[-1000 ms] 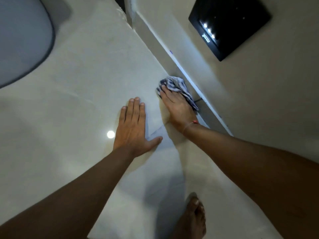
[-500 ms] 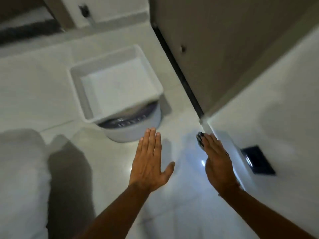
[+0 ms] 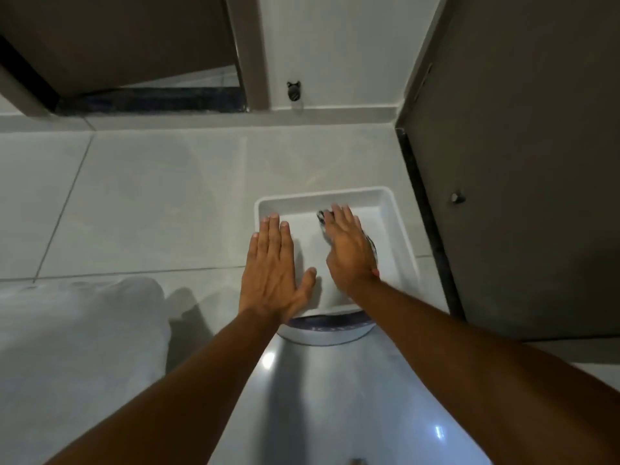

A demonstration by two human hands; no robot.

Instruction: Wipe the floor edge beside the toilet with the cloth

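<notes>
My right hand (image 3: 349, 250) is stretched forward with the striped grey cloth (image 3: 322, 219) under its palm; only the cloth's edges peek out past the fingers and by the wrist. My left hand (image 3: 273, 270) hovers flat beside it, fingers straight, holding nothing. Both hands are over a white square tray-like top (image 3: 399, 226) that sits on a round white base (image 3: 322, 333). The toilet (image 3: 80, 347) is a blurred white shape at the lower left. Pale glossy floor tiles (image 3: 151, 203) run to a low skirting (image 3: 235, 117) at the far wall.
A dark brown door (image 3: 520, 162) with a small knob (image 3: 457, 197) stands at the right, with a black strip (image 3: 419, 209) along its foot. An open doorway with a dark threshold (image 3: 151, 100) is at the far left. A small black fitting (image 3: 293, 90) is on the white wall.
The view has swung from the wall edge to the far wall and door. Both hands lifted off the floor and now reach forward over the white square top, the cloth still under the right palm.
</notes>
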